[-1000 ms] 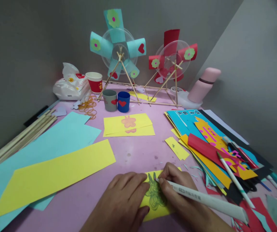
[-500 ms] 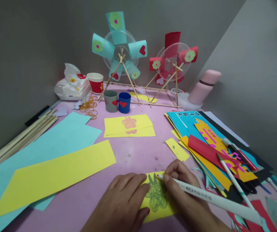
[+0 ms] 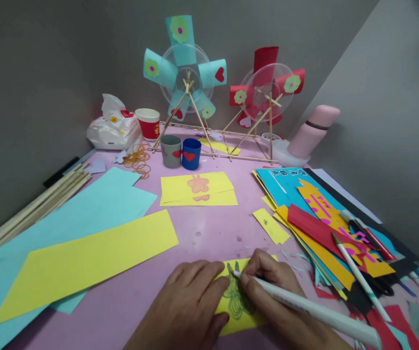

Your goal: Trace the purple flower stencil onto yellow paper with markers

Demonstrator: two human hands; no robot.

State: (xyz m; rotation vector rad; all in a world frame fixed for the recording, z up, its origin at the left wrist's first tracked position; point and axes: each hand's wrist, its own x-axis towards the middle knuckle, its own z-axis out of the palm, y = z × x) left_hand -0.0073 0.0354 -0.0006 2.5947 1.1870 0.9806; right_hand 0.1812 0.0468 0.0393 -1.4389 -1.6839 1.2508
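Note:
A small yellow paper piece (image 3: 240, 318) with a green flower drawing lies on the pink table at the near edge. My left hand (image 3: 189, 304) lies flat on its left part, fingers stretched out, pressing it down. My right hand (image 3: 271, 287) pinches a long white marker pen (image 3: 315, 311). The pen's tip touches the upper part of the green drawing.
A large yellow strip (image 3: 85, 265) lies over light blue sheets (image 3: 96, 204) on the left beside wooden sticks (image 3: 30, 209). A stack of coloured paper (image 3: 322, 218) with pens and scissors fills the right. Two paper windmills (image 3: 185, 68), cups (image 3: 180, 151), a pink bottle (image 3: 313, 129) stand behind.
The pen tip has shifted a little leftward across the top of the green drawing. My left hand has stayed flat on the paper.

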